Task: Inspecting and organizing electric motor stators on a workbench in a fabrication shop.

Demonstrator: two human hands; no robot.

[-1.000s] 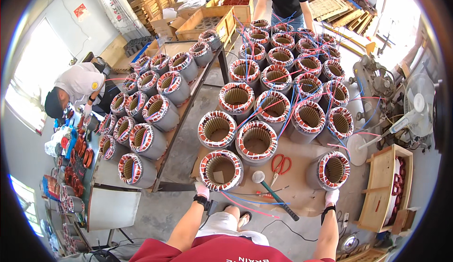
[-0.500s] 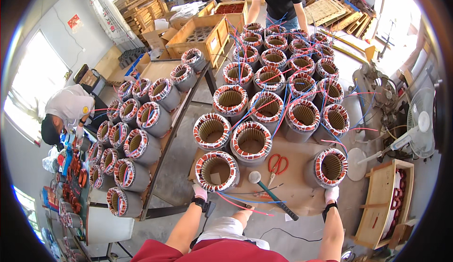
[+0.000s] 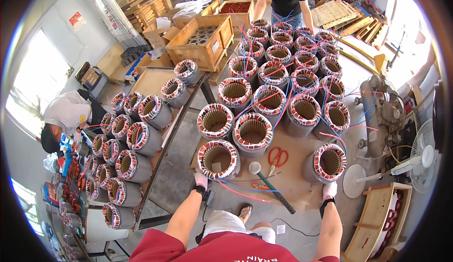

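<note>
My left hand (image 3: 201, 180), in a pale glove, grips the near left edge of the paper-covered table (image 3: 302, 198). My right hand (image 3: 330, 190), gloved too, is on the same edge at the right; the fingers of both are partly hidden. Just beyond the left hand stands a motor stator (image 3: 234, 160) with red-and-white laced windings. Another stator (image 3: 309, 167) is close to the right hand. Between them lie a mallet (image 3: 271, 189) with a dark green handle and red-handled scissors (image 3: 277, 160). Several more stators with red and blue leads fill the far part.
On the left, a second table (image 3: 163, 160) bears several stators. A standing fan (image 3: 420, 160) and an open wooden crate (image 3: 370, 229) are at the right. One person (image 3: 282, 0) stands at the far end; another (image 3: 68, 113) bends at the left. A cable (image 3: 302, 233) lies on the floor.
The stator table has moved forward with my hands at its edge. The left table, fan and crate now sit nearer to me in view, and a sandalled foot shows below.
</note>
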